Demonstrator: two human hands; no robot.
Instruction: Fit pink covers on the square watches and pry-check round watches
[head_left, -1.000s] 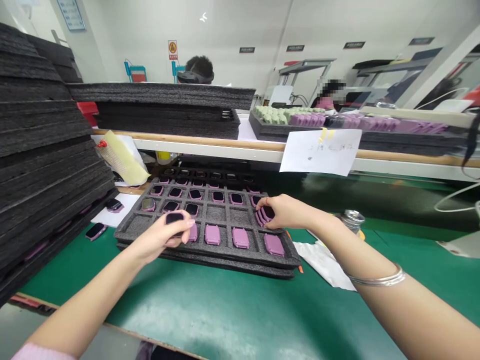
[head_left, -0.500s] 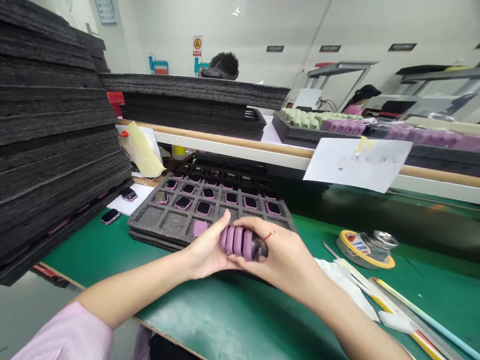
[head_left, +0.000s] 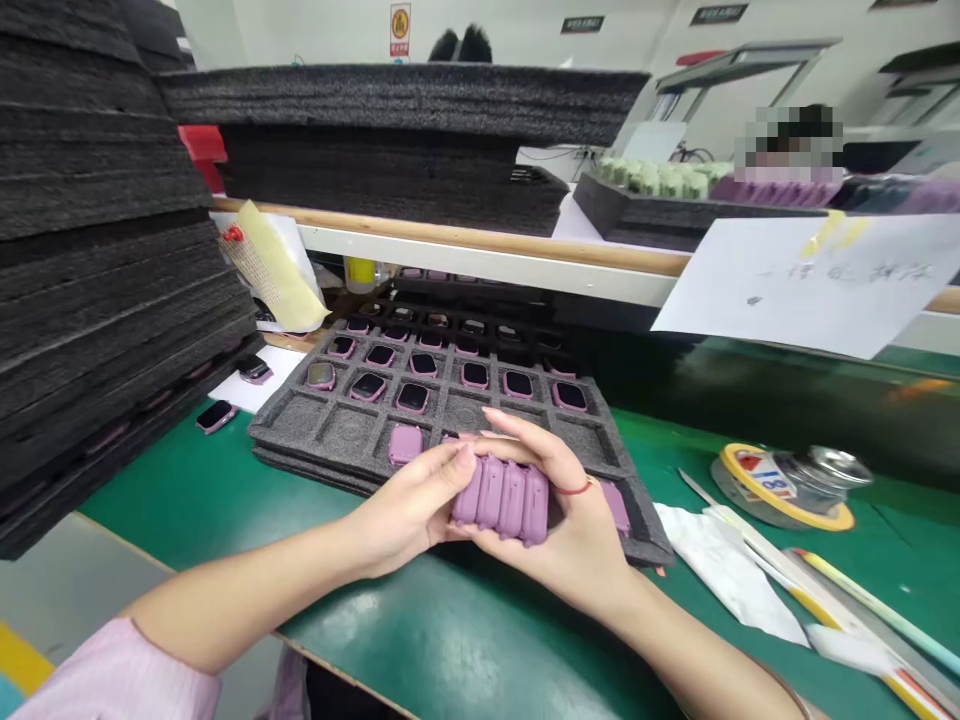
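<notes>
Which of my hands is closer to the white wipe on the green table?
Right. Your right hand is left of the white wipe, not touching it; your left hand is farther left, beyond the purple cases.

Bright o/all, tbl [head_left: 420, 640] glare, dim under shelf [head_left: 480, 258], note [head_left: 810, 290] prob. blurred

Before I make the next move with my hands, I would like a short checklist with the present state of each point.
1. Held watches in one row: ok, side by side.
2. Both hands on them: ok, left hand and right hand touch the row.
3. Their screens unmarked: cannot tell, hidden from view.
4. Vacant slots in the tray: ok, several show.
5. No loose watch on the table: not ok, one lies left of the tray.
</notes>
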